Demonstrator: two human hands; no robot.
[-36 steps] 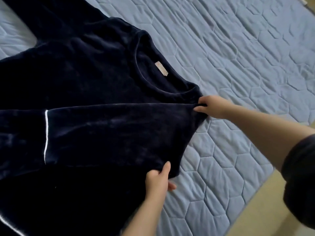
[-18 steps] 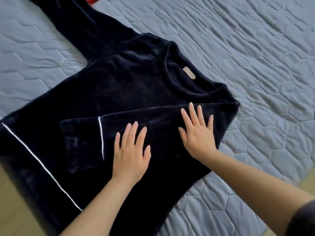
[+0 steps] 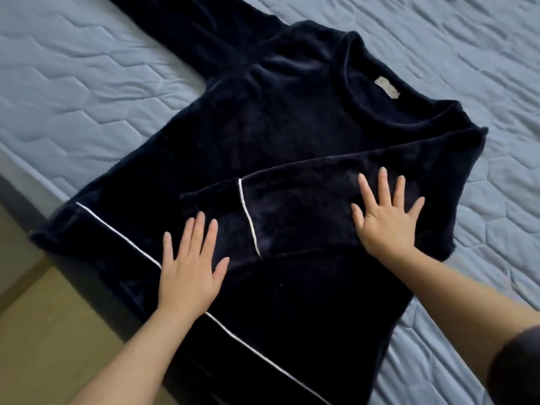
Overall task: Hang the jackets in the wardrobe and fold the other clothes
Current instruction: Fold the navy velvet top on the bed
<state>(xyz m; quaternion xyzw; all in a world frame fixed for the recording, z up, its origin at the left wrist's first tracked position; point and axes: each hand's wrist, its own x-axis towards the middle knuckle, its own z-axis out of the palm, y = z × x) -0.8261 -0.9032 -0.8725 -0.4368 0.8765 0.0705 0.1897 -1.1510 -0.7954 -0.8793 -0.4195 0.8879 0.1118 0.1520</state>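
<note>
Fully splayed, left hand (image 3: 190,270), right hand (image 3: 385,222), pressing sweater (image 3: 277,127)

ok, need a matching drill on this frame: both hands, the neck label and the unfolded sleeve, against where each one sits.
Things:
1 left hand
2 right hand
3 neck label
4 unfolded sleeve

Places:
A inside the collar
B flat on the folded sleeve
C stretched out over the quilted mattress, top left
D flat over the white hem piping

Pairs: 1-D, 2-B, 3-A, 4-C
</note>
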